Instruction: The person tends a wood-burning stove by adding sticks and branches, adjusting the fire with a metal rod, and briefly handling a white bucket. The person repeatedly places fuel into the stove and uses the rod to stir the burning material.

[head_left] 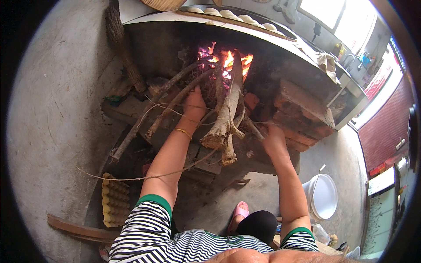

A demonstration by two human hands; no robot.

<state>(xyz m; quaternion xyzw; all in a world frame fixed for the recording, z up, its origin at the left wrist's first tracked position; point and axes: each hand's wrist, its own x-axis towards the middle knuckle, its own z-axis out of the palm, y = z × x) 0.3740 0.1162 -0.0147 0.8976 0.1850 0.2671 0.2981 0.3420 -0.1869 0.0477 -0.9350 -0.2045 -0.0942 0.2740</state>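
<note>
Thick dry branches [223,118] stick out of the mouth of a soot-dark stove [158,42], where a fire [232,64] burns around their inner ends. My left hand [194,103] reaches in among the branches, low and close to the fire; its fingers are hidden, so its hold is unclear. At the right, my right hand [273,139] is by the outer end of a shorter stick [253,128], beside stacked bricks; its fingers are blurred and partly hidden. A long thin twig [184,169] curves over my left forearm.
Round pale dough pieces [227,13] lie in a row on the stove top. Red bricks [302,115] are stacked right of the fire. A white bucket [322,197] stands on the floor at the right. An egg tray [115,200] and a wooden strip [82,227] are at the lower left.
</note>
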